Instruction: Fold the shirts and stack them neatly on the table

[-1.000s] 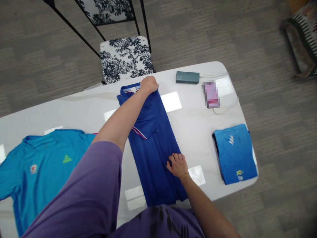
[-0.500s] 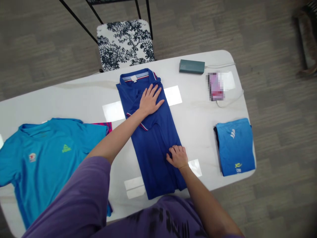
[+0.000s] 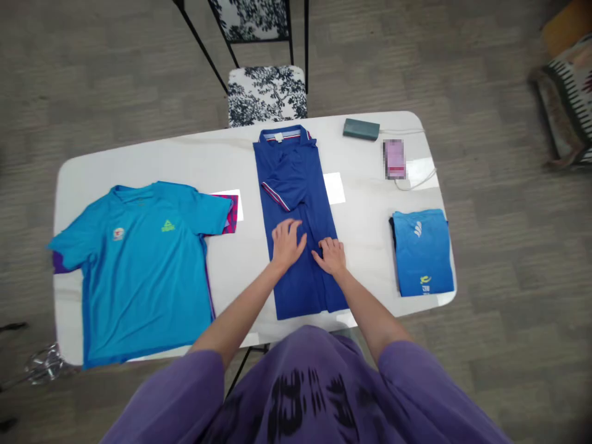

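A dark blue polo shirt (image 3: pixel 296 271) lies in front of me, its sides folded inward into a long strip. Its collar points to the far edge, and one sleeve with a red and white trim lies across the front. My left hand (image 3: pixel 287 243) is over the middle of the shirt, fingers spread and holding nothing. Close by on the right, my right hand (image 3: pixel 331 255) rests at the shirt's right side with its fingers loosely bent and apart. No cloth shows pinched in either hand.
A light blue T-shirt (image 3: pixel 143 277) lies spread out at left, over a pink and purple garment (image 3: pixel 234 213). At right are a folded blue shirt (image 3: pixel 425 253), a phone (image 3: pixel 394 159) and a green power bank (image 3: pixel 361 129) with cables. A patterned chair (image 3: pixel 267 95) stands behind the white table (image 3: pixel 370 234).
My left hand has moved from the shirt's chest near the collar down to its middle, closer to my right hand. The view has drawn back, showing more of the table.
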A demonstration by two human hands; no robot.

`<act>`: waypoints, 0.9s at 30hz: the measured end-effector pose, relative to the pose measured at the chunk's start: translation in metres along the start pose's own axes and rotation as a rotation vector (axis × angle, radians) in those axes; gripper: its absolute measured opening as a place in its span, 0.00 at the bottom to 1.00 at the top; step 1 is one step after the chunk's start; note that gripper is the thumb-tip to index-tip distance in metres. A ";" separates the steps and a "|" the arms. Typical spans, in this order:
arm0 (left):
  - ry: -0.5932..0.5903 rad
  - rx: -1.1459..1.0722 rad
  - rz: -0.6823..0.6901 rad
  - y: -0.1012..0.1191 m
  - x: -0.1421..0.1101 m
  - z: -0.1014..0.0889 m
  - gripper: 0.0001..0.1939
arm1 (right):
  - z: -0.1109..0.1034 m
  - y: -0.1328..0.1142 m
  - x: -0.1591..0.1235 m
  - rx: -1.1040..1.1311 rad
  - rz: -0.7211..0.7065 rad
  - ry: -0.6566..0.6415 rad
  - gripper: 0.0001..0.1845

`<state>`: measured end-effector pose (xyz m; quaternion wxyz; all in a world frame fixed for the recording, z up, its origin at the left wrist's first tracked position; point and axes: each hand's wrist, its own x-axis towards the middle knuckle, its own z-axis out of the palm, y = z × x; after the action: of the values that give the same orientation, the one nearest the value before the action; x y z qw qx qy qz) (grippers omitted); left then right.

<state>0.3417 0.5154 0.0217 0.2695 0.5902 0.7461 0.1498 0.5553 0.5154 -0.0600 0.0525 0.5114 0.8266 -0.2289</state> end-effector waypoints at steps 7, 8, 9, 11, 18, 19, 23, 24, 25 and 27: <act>-0.293 -0.067 -0.367 0.013 -0.263 0.026 0.14 | -0.051 -0.019 -0.058 -0.043 -0.079 -0.038 0.26; -0.293 -0.091 -0.381 0.020 -0.280 0.031 0.13 | -0.053 -0.019 -0.076 -0.053 -0.089 -0.032 0.26; -0.290 -0.123 -0.395 0.027 -0.292 0.036 0.12 | -0.053 -0.018 -0.098 -0.058 -0.097 -0.032 0.25; -0.284 -0.191 -0.421 0.043 -0.298 0.048 0.12 | -0.047 -0.008 -0.149 -0.016 -0.103 -0.061 0.19; -0.249 -0.255 -0.491 0.087 -0.244 0.097 0.16 | -0.033 0.063 -0.334 0.242 -0.057 -0.168 0.09; -0.243 -0.252 -0.514 0.091 -0.238 0.102 0.17 | -0.037 0.074 -0.354 0.258 -0.039 -0.171 0.08; -0.216 -0.252 -0.598 0.100 -0.235 0.113 0.12 | -0.055 0.115 -0.415 0.323 0.075 -0.179 0.10; -0.207 -0.258 -0.610 0.101 -0.237 0.115 0.11 | -0.059 0.124 -0.427 0.338 0.108 -0.179 0.11; -0.196 -0.265 -0.618 0.101 -0.240 0.116 0.10 | -0.061 0.131 -0.437 0.353 0.139 -0.177 0.13; -0.163 -0.282 -0.621 0.100 -0.248 0.120 0.10 | -0.062 0.142 -0.453 0.389 0.191 -0.170 0.14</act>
<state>0.5304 0.2916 0.0346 0.4396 0.3020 0.8381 0.1145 0.9010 0.2226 0.0942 0.0436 0.5669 0.7072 -0.4202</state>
